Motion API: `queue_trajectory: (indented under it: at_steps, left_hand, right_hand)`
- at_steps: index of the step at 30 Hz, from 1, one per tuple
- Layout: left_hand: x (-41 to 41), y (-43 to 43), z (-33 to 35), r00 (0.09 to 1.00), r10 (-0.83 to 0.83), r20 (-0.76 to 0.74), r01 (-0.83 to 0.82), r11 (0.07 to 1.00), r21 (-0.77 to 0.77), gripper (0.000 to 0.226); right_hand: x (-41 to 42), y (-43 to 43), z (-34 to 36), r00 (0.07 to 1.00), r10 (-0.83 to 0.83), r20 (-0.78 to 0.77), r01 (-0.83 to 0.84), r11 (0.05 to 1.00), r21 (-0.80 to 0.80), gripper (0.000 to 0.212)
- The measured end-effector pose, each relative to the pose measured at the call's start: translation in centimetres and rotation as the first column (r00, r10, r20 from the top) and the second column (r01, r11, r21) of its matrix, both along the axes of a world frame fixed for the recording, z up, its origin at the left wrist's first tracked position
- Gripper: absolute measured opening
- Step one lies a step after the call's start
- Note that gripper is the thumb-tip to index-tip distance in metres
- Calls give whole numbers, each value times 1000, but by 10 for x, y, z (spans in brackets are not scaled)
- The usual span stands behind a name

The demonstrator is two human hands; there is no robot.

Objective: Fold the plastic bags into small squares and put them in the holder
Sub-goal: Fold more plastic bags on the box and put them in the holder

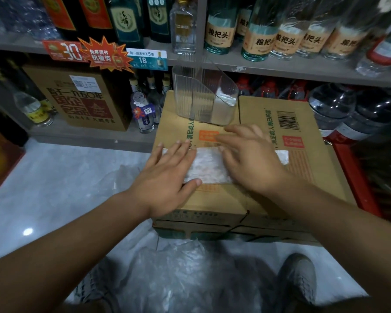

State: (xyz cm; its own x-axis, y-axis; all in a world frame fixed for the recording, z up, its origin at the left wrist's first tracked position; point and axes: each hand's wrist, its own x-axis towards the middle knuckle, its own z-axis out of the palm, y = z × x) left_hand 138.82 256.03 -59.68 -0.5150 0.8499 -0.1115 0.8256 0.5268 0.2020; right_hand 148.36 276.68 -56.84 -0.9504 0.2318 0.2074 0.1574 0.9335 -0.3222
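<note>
A white plastic bag (209, 167), folded into a flat strip, lies across the top of a cardboard box (233, 201). My left hand (165, 177) presses flat on the strip's left end with straight fingers. My right hand (251, 159) lies flat over its right part, and the strip's right tip shows beyond the hand. A clear ribbed plastic holder (203, 96) stands at the box's far edge, with something white folded inside it at the bottom right.
Loose clear plastic bags (178, 272) lie heaped on the pale floor between my shoes (297, 279). Shelves of bottles (264, 37) rise right behind the box. A brown carton (81, 98) sits on the low shelf at left, large water bottles (352, 109) at right.
</note>
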Motion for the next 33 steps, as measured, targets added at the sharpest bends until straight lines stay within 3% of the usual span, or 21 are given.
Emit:
queue_trajectory:
  at_steps: [5,8,12,14,18,25,29,33]
  left_hand:
    - [0,-2,-3,1000,7,-14,-8,999,-41,88]
    - [0,-1,-2,1000,11,-16,-12,998,-54,91]
    - [1,-1,-3,999,8,-36,-12,996,-88,91]
    - [2,-1,-2,1000,8,-27,-10,997,-75,90]
    - [1,-2,-3,1000,6,-10,-6,1000,-25,88]
    - [-4,-4,1,992,41,123,-64,981,184,100]
    - [-10,-8,9,994,-52,-100,82,944,319,64]
    - [-9,-7,13,995,-11,-95,37,960,278,45]
  right_hand:
    - [29,-26,-10,926,102,364,-128,990,50,72]
    - [38,-10,-16,897,124,425,-148,989,24,74]
    - [46,11,-16,906,163,392,-169,985,-18,66]
    - [48,13,-15,950,160,267,-167,986,4,69]
    - [46,12,-13,971,238,29,-240,966,100,40]
    - [36,3,-15,960,271,65,-276,957,86,8]
    - [31,5,-10,962,257,95,-261,965,32,7]
    - [26,7,-1,968,228,105,-222,973,-61,6]
